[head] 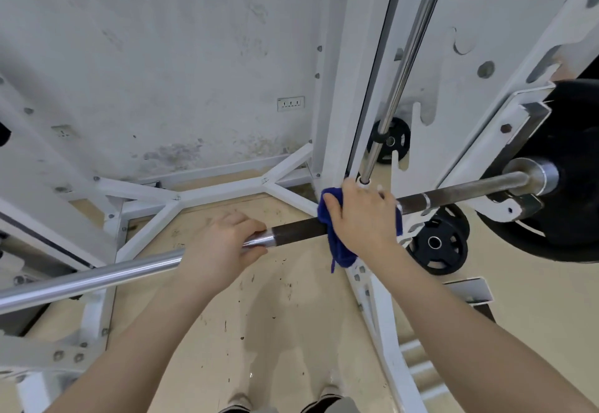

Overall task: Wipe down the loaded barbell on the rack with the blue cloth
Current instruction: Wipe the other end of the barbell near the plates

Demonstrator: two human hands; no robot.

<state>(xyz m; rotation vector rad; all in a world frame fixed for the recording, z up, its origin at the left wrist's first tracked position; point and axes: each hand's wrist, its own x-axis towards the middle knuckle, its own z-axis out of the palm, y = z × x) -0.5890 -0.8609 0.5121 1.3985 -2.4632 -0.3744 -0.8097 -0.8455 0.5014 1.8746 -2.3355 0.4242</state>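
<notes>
Together, our two hands sit on one barbell (298, 229) resting across the white rack (460, 65): our left hand (223, 245) curls bare around the shaft, our right hand (363, 218) clutches one blue cloth (340, 250) wrapped over it. Three black plates show (577, 169).

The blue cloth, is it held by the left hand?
No, the right hand wraps the blue cloth around the barbell, while the left hand grips the bare bar.
</notes>
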